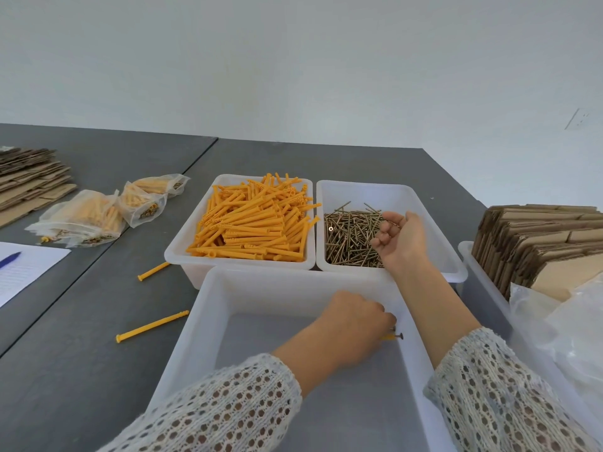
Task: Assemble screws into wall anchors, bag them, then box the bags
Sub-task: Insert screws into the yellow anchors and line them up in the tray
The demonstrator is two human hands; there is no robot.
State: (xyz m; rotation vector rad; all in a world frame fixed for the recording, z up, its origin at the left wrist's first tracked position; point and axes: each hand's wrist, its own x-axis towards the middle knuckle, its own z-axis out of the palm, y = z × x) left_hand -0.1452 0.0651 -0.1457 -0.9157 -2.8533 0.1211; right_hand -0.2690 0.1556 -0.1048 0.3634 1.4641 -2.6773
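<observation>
— Where are the hands?

— The left hand is down inside the near bin, fingers curled round an assembled anchor with a screw poking out by the bin's right wall. The right hand is over the screw bin, just behind the near bin to the right, palm up, fingers curled; whether it holds screws I can't tell.

— And the anchors?

— Orange wall anchors fill the bin just behind the near bin. Two loose anchors lie on the worktop left of it. Filled bags sit farther left; folded cartons stand to the right.
</observation>
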